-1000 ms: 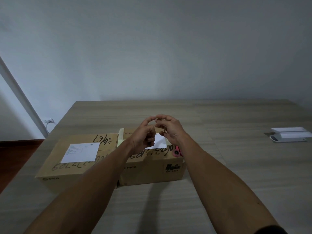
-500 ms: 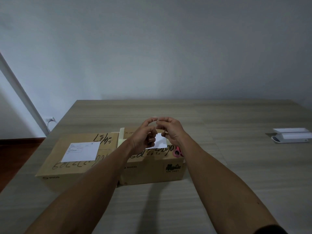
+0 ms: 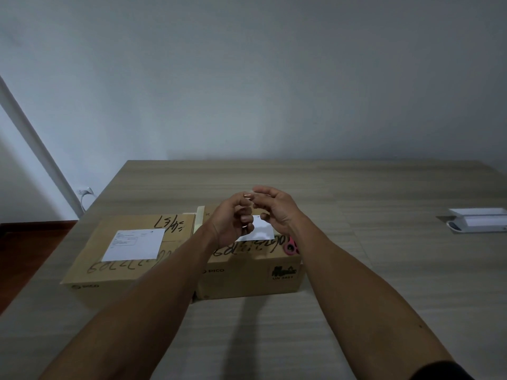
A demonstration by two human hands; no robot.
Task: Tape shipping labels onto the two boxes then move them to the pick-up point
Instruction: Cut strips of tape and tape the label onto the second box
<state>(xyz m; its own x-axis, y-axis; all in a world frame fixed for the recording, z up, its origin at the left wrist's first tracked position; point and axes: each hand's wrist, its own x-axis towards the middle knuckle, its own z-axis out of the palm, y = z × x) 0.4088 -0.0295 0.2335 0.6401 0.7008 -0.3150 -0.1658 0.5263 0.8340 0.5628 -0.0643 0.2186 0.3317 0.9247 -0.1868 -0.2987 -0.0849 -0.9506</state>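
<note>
Two cardboard boxes stand side by side on the wooden table. The left box carries a white shipping label on top. On the right box lies a second white label, partly hidden by my hands. My left hand and my right hand meet fingertip to fingertip above that label, pinching something thin and glinting that looks like clear tape. Pink scissors lie on the right box beside my right wrist.
A pale strip of tape stands up between the boxes at their far edge. A white boxed item rests at the table's right side. Beyond the table's left edge there is dark floor and a wall socket with a plug.
Both hands stay joined over the right box. The fingers have shifted slightly, with the right fingertips now reaching over the left ones. The boxes and labels have not moved.
</note>
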